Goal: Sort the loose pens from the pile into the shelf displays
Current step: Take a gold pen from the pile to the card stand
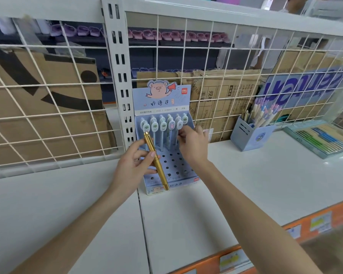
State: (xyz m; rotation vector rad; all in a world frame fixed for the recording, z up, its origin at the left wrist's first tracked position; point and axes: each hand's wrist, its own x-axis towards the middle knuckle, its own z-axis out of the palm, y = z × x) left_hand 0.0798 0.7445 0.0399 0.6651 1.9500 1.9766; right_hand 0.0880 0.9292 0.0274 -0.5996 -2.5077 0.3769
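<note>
Between left hand's [134, 162] fingers — gold pen [155, 160]

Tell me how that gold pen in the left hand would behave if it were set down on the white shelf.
The gold pen looks round and smooth, so it would probably roll on the flat white shelf. Its glossy, metal-like barrel suggests it is stiff, perhaps heavy for its size, and somewhat slippery. The left hand grips it mid-barrel between thumb and fingers, which seems steady.
</note>
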